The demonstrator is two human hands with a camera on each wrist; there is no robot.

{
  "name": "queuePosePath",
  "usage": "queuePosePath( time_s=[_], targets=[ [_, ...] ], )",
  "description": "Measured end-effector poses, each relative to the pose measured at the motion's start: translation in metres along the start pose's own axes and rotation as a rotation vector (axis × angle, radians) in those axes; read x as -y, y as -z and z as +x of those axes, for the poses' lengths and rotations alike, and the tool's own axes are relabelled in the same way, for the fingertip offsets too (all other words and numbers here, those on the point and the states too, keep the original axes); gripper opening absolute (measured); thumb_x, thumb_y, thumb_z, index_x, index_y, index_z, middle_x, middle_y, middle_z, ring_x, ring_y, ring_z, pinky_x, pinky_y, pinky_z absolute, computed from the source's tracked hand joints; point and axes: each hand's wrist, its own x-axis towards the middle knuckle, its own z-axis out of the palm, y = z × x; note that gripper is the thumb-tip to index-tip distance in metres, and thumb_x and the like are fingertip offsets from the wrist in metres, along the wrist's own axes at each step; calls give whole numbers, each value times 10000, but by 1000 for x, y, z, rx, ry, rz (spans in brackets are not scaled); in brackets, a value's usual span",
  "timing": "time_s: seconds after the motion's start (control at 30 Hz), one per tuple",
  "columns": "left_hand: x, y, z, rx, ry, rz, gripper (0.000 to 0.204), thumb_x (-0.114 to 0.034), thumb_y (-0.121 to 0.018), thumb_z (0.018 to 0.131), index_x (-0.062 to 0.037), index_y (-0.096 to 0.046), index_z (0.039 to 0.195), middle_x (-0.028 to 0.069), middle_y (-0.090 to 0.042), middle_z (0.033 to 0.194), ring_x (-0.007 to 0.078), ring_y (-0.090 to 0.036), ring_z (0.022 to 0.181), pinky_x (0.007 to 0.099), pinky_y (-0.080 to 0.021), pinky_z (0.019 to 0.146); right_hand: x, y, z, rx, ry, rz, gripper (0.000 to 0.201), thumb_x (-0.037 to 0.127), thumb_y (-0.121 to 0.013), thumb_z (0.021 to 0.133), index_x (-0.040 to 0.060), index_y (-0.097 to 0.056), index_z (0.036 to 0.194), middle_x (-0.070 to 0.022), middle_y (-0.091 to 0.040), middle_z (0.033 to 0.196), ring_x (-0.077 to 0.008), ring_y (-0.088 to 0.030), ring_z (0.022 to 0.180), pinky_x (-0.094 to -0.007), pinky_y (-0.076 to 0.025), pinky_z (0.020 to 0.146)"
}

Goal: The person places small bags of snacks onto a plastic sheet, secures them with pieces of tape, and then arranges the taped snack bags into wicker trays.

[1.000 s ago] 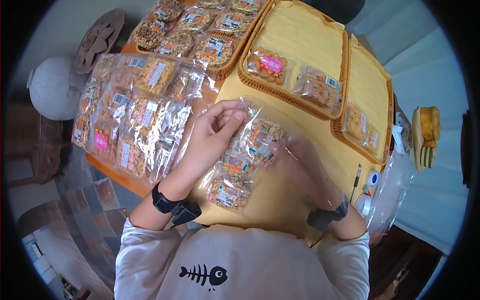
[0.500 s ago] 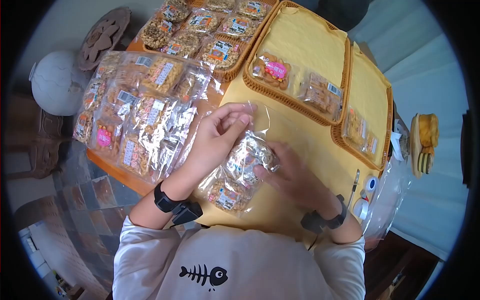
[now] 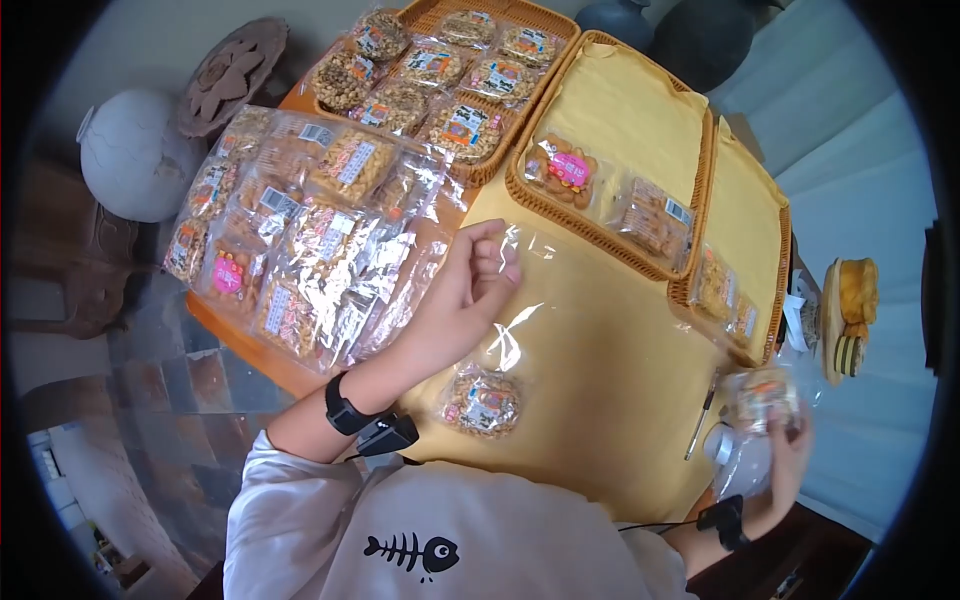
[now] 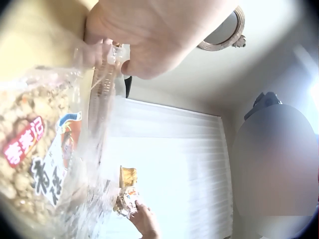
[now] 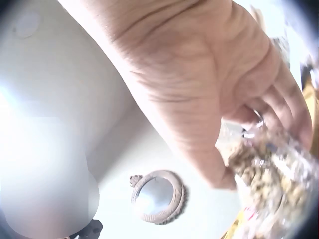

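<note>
My left hand [image 3: 465, 290] pinches the mouth of the clear bag [image 3: 505, 330], fingers curled on the film so it stands open over the yellow cloth [image 3: 590, 370]. 1 snack pack [image 3: 483, 403] sits inside near the bottom, close to my chest. My right hand [image 3: 785, 450] is out at the far right edge, fingers wrapped round another snack pack [image 3: 762, 398]; the right wrist view shows the crinkled wrapper tight under my fingertips [image 5: 279, 112].

To do this well I judge: hold the film taut and high so the mouth gapes, bring the pack in low and flat, label up, and let it slide down beside the 1 already there, not snag on the lip.

Now the surface. Yellow cloth over a wooden table [image 3: 230, 340]. To my left a big clear sack of packs [image 3: 300, 240]. Further off, 3 wicker trays: the far one [image 3: 480, 165] full of packs, the middle tray [image 3: 530, 195] with 2, the right tray [image 3: 775, 330] with a couple. A pen [image 3: 698, 425] lies near my right hand. Off the table, a pale round object [image 3: 135, 155] at the left and a curtain [image 3: 860, 160] to the right
</note>
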Motion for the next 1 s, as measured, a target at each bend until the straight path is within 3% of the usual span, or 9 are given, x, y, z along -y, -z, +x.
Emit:
queuePosePath(
  time_s=[0.1, 0.13, 0.2, 0.27, 0.4, 0.47, 0.57, 0.8, 1.0],
  targets=[
    [-10, -7, -4, -127, -133, 366, 685, -137, -696, 1015, 34, -304, 1550, 161, -507, 1361, 244, -555, 1248, 313, -470, 1052, -7, 22, -7, -468, 42, -89, 736, 359, -753, 988, -120, -473, 1472, -198, -663, 1281, -229, -649, 1153, -344, -519, 1010],
    [-17, -6, -2, -152, -250, 605, 768, -151, -757, 955, 35, -312, 1552, 205, -459, 1432, 340, -522, 1313, 386, -432, 1123, -6, 23, -6, -584, 91, -23, 773, 399, -744, 997, -133, -458, 1478, -215, -656, 1295, -242, -653, 1159, -354, -522, 1016],
    [-36, -13, -9, -143, -386, 604, 780, -141, -765, 937, 34, -318, 1552, 219, -461, 1448, 354, -505, 1348, 414, -401, 1160, -7, 15, -8, -628, 233, 265, 712, 400, -746, 988, -110, -516, 1429, -188, -660, 1268, -234, -657, 1105, -352, -528, 983],
    [-59, -25, -20, -42, -529, 531, 816, -146, -796, 904, 25, -327, 1549, 244, -459, 1483, 358, -511, 1370, 431, -394, 1185, -26, 6, -4, -551, 333, 441, 628, 384, -749, 982, -73, -578, 1378, -147, -675, 1213, -204, -650, 1044, -329, -528, 931],
    [-101, -56, -44, 393, -294, 336, 868, -167, -843, 890, 13, -324, 1562, 205, -544, 1458, 318, -537, 1397, 445, -414, 1168, -4, -82, -14, -182, 490, 307, 630, 386, -784, 951, -48, -562, 1349, -101, -669, 1193, -178, -651, 1048, -330, -530, 920],
    [-105, -68, -48, 538, -161, 233, 841, -238, -844, 910, 34, -341, 1527, 235, -522, 1492, 305, -559, 1370, 421, -480, 1102, 42, -125, -20, 165, 513, 272, 630, 283, -858, 895, -28, -514, 1321, -78, -654, 1202, -173, -650, 1090, -329, -523, 960],
    [-105, -68, -48, 577, 80, 96, 855, -259, -834, 931, 21, -318, 1553, 231, -590, 1428, 279, -586, 1349, 394, -498, 1076, 75, -155, -29, 503, 216, 810, 656, 109, -928, 805, 14, -478, 1272, -64, -646, 1184, -171, -640, 1139, -322, -496, 1031],
    [-94, -40, -57, 523, 87, 188, 730, -213, -833, 936, 0, -440, 1513, 119, -628, 1381, 183, -592, 1278, 347, -453, 1115, 45, -153, -22, 498, 274, 614, 477, 171, -866, 867, 20, -541, 1183, -51, -651, 1151, -156, -645, 1102, -316, -516, 987],
    [-148, 26, -22, -21, -53, 411, 485, -239, -736, 1017, -8, -560, 1405, 58, -676, 1240, 150, -645, 1167, 346, -522, 1027, 29, -143, -3, 339, 120, 942, 485, 167, -850, 885, 15, -579, 1258, -33, -687, 1143, -130, -653, 1062, -287, -524, 928]
  ],
)
